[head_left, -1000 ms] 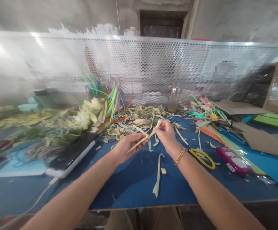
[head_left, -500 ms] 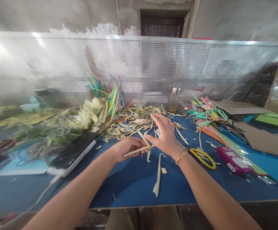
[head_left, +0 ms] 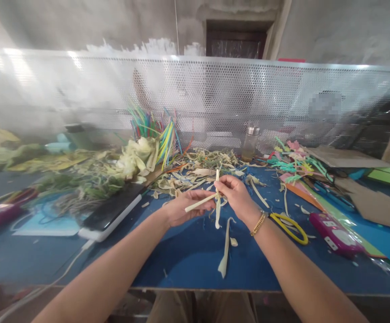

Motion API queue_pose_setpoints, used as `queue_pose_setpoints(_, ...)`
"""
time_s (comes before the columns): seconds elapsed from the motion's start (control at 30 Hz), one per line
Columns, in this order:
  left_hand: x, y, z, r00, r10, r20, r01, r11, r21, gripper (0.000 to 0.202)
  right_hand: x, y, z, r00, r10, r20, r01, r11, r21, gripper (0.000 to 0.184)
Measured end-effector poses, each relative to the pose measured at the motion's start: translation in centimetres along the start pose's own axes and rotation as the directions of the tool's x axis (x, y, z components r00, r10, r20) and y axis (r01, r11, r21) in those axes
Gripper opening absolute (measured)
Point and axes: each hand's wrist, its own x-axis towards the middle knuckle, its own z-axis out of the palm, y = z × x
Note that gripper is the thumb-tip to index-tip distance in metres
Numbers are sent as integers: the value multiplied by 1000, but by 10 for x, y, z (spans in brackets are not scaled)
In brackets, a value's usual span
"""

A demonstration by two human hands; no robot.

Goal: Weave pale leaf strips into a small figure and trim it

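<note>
Above the blue table my left hand [head_left: 191,207] is closed on a pale stick-like strip [head_left: 198,204] that juts out toward the left. It crosses an upright pale strip, and the two meet between my hands. My right hand [head_left: 232,192], with a gold bracelet at the wrist, pinches this joined pair near the crossing. A thin, flat husk-like strip [head_left: 218,216] hangs down from the crossing. Below, a longer pale strip [head_left: 226,251] lies on the table with a small scrap [head_left: 234,242] beside it. Yellow-handled scissors [head_left: 299,233] lie near my right wrist, their blades hidden.
Husk scraps [head_left: 201,166] pile up behind my hands. A phone [head_left: 110,211] with a white cable is at left, near green-grey fibres [head_left: 87,188]. Coloured stems [head_left: 148,123] and a glass bottle [head_left: 249,143] stand at the back. A purple device [head_left: 334,235] is at right.
My right hand has gone from spread fingers to a pinch at the crossing. One strip now points more upright. The whole view has shifted a little to the right.
</note>
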Motion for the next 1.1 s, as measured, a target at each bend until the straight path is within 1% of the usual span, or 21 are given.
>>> queue_pose_setpoints(0.03, 1, -2, 2, 998, 55, -24, -55, 998, 29, 36, 0, 1, 1, 999, 0, -33, 1, 1000, 20, 25)
queue_pose_setpoints(0.1, 4, -6, 5, 979, 168, -114, -154, 981, 119, 33, 1, 2, 3, 997, -9, -77, 13, 999, 45, 25)
queue_pose_setpoints(0.17, 7, -9, 6, 947, 241, -213, -199, 959, 201, 28, 0, 3, 5, 996, -22, -86, 27, 998, 51, 22)
queue_pose_setpoints(0.2, 8, -11, 7, 935, 261, -242, -206, 951, 229, 28, -1, 3, 7, 997, -28, -79, 32, 998, 46, 21)
queue_pose_setpoints(0.23, 8, -11, 7, 928, 275, -251, -211, 944, 254, 29, -2, 3, 9, 997, -31, -67, 34, 999, 42, 20)
queue_pose_setpoints(0.37, 8, -12, 7, 924, 320, -210, -227, 900, 373, 29, -6, 4, 14, 1000, 15, 1, -15, 997, 74, 18)
queue_pose_setpoints(0.4, 7, -12, 8, 922, 322, -214, -222, 894, 389, 28, -6, 5, 14, 1000, 27, 2, -27, 996, 84, 18)
queue_pose_setpoints(0.47, 8, -10, 8, 920, 319, -227, -212, 894, 395, 26, -4, 8, 14, 999, 28, -40, -24, 995, 98, 20)
queue_pose_setpoints(0.53, 9, -9, 9, 917, 332, -222, -229, 892, 389, 22, -1, 11, 12, 993, 16, -116, -4, 994, 105, 23)
queue_pose_setpoints(0.6, 10, -8, 8, 913, 351, -208, -253, 888, 385, 20, 1, 13, 10, 986, 18, -169, 2, 993, 117, 24)
queue_pose_setpoints(0.67, 11, -8, 8, 914, 354, -199, -260, 887, 382, 20, 2, 13, 9, 983, 25, -185, -2, 992, 126, 24)
queue_pose_setpoints(0.73, 10, -10, 7, 927, 316, -200, -230, 903, 362, 19, 3, 14, 7, 987, 24, -162, -4, 993, 122, 24)
queue_pose_setpoints(0.8, 8, -11, 6, 952, 233, -198, -171, 943, 286, 20, 5, 14, 5, 989, 27, -146, -11, 993, 114, 24)
queue_pose_setpoints(0.87, 7, -12, 6, 971, 172, -164, -143, 975, 171, 21, 7, 15, 2, 987, 30, -160, -12, 994, 112, 24)
queue_pose_setpoints(0.93, 7, -11, 5, 979, 165, -116, -158, 985, 70, 20, 9, 16, -1, 979, 20, -201, 4, 993, 118, 22)
queue_pose_setpoints(1.0, 7, -10, 5, 982, 171, -78, -171, 985, 1, 24, 10, 15, -3, 971, 28, -237, 4, 991, 132, 23)
queue_pose_setpoints(1.1, 6, -9, 5, 984, 168, -60, -172, 982, -72, 30, 10, 10, -5, 955, 91, -281, -50, 987, 150, 38)
